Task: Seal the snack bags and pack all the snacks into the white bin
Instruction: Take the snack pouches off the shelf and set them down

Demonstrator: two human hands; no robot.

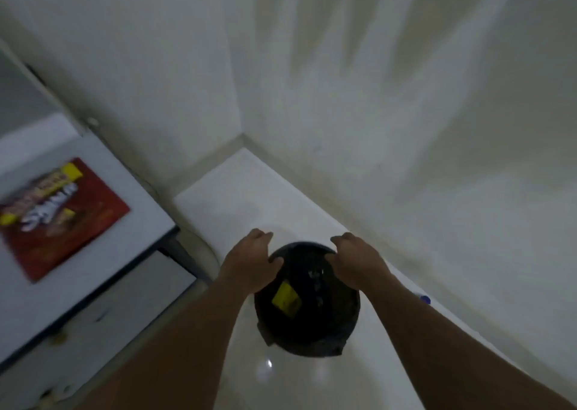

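A red snack bag point(62, 216) with yellow and white lettering lies flat on the white table point(137, 222) at the left, blurred. Both my arms reach down over a round black trash can point(312, 322) that stands on the floor. My left hand point(253, 259) hovers at its far left rim, fingers loosely bent, thumb over the opening. At the far right rim my right hand point(356, 259) hangs the same way. Neither hand visibly holds anything. A yellow wrapper point(285, 297) lies inside the can.
The can is lined with a dark bag and stands on a glossy white floor point(249, 197) in a corner between two white walls. A small blue object point(425, 299) lies by the right wall. A lower white surface point(109, 309) under the table's edge carries crumbs.
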